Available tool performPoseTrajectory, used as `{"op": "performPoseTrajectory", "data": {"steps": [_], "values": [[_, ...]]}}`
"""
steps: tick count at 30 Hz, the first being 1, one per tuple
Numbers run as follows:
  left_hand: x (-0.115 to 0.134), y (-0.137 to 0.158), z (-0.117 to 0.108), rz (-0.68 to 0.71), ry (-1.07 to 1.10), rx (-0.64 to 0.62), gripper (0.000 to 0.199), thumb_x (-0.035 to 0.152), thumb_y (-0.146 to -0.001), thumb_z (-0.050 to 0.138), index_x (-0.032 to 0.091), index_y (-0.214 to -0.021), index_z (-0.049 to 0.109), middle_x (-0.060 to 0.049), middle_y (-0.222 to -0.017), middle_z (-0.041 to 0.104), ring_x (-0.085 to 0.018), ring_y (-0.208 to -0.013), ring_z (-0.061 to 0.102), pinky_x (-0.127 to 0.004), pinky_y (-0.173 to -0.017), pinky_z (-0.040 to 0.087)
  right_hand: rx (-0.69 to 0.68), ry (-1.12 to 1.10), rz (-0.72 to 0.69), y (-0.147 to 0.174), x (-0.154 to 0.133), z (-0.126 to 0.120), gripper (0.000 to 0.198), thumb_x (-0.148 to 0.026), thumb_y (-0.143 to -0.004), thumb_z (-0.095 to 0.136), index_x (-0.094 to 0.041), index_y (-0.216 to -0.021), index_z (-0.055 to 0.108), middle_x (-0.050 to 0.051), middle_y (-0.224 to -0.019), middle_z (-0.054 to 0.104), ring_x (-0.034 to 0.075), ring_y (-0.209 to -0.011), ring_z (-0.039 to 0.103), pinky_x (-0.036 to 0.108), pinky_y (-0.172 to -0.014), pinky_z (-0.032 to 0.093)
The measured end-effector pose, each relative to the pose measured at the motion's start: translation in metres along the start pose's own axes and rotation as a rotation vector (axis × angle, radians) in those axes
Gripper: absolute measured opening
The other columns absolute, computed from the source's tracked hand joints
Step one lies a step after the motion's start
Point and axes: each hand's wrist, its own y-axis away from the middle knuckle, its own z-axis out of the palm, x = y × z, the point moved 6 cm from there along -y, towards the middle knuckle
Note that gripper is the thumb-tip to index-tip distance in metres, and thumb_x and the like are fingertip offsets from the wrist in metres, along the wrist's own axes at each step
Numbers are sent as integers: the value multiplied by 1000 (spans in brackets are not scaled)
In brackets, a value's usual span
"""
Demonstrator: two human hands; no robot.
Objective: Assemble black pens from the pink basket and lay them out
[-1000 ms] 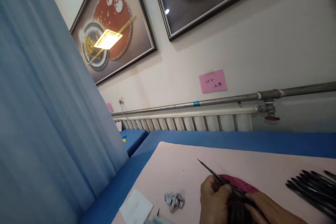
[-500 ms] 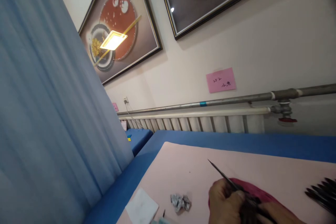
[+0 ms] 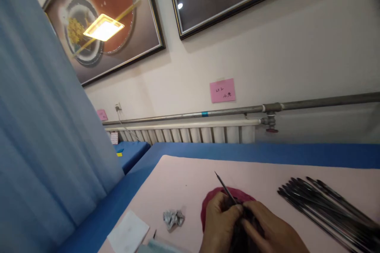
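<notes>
Low in the head view, my left hand [image 3: 218,221] is closed around a slim, dark stick [image 3: 225,188] with a fine pointed tip, which slants up to the left. My right hand [image 3: 268,221] is closed close beside it, its fingertips meeting the left fingers near the stick's lower end. Whatever the right fingers pinch is hidden. Dark, hair-like material [image 3: 243,237] shows between and under both hands. Behind it lies a rounded magenta cloth or pad [image 3: 208,201], partly covered by my hands.
Several long black pointed sticks [image 3: 323,201] lie bundled at right on the pink sheet [image 3: 184,174]. A crumpled grey wad [image 3: 173,218], a white square [image 3: 128,232] and a pale blue-green item [image 3: 158,246] lie at left. A blue curtain [image 3: 44,126] hangs alongside the blue bed [image 3: 237,151].
The view has shifted right, bringing more of the black sticks into sight. My right hand now shows more fully, its fingers up against the left ones at the slim stick.
</notes>
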Motion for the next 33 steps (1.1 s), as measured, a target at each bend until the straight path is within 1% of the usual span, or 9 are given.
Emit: {"op": "performPoseTrajectory", "data": {"steps": [4, 7, 9, 11, 13, 18, 22, 28, 33], "values": [[-2, 1, 6, 47, -59, -73, 17, 20, -63, 60, 13, -78, 63, -2, -70, 62, -14, -68, 56, -26, -67, 43, -25, -43, 59, 1, 3, 0, 13, -25, -78, 43, -24, -78, 56, 1, -74, 66, 17, -67, 64, 25, -58, 50], [12, 4, 1, 143, -182, -98, 18, 24, -66, 59, 14, -80, 65, -5, -79, 66, -17, -76, 58, -27, -72, 44, -22, -100, 95, 0, 3, -3, 15, -23, -79, 43, -23, -81, 58, 1, -78, 67, 17, -71, 64, 26, -62, 51], [26, 3, -14, 239, -222, 4, 25, 29, -71, 54, 14, -88, 65, -8, -87, 67, -18, -82, 58, -29, -76, 44, 12, -130, 120, -1, 3, -9, 16, -26, -79, 43, -23, -84, 59, 2, -79, 67, 17, -72, 63, 26, -64, 50], [32, -2, -39, 245, -270, 190, 30, 34, -72, 54, 13, -92, 64, -9, -85, 67, -19, -79, 59, -31, -73, 46, 60, -151, 140, -3, 3, -17, 18, -29, -80, 44, -22, -84, 60, 3, -80, 68, 18, -73, 63, 26, -64, 50], [33, -8, -60, 250, -285, 301, 34, 37, -74, 51, 12, -93, 62, -9, -81, 66, -18, -72, 59, -33, -70, 47, 103, -157, 151, -4, 6, -25, 21, -32, -81, 43, -21, -84, 60, 4, -79, 68, 18, -72, 63, 26, -64, 50], [31, -18, -82, 257, -438, 368, 29, 33, -73, 50, 13, -90, 62, -10, -83, 66, -19, -75, 60, -34, -73, 46, 199, -72, 176, -7, 26, -39, 24, -34, -79, 41, -20, -81, 60, 5, -77, 68, 20, -70, 63, 29, -66, 49], [34, -17, -81, 270, -692, 370, 23, 25, -75, 48, 15, -89, 63, -9, -91, 66, -19, -85, 59, -33, -80, 43, 212, 13, 155, -6, 43, -38, 23, -33, -79, 40, -19, -79, 60, 6, -78, 68, 20, -71, 62, 32, -68, 49], [33, -15, -67, 265, -1155, 290, 25, 16, -75, 43, 17, -90, 64, -7, -96, 62, -19, -96, 53, -31, -86, 39, 191, 83, 146, -3, 53, -29, 21, -31, -79, 42, -19, -80, 59, 7, -82, 67, 20, -74, 62, 32, -70, 48], [22, -14, -50, 175, -1430, 195, 30, 18, -77, 44, 19, -98, 65, -10, -120, 54, -23, -112, 44, -35, -92, 34, 175, 77, 142, -3, 57, -24, 21, -29, -79, 41, -19, -82, 59, 7, -82, 67, 20, -77, 62, 32, -71, 48]]}}
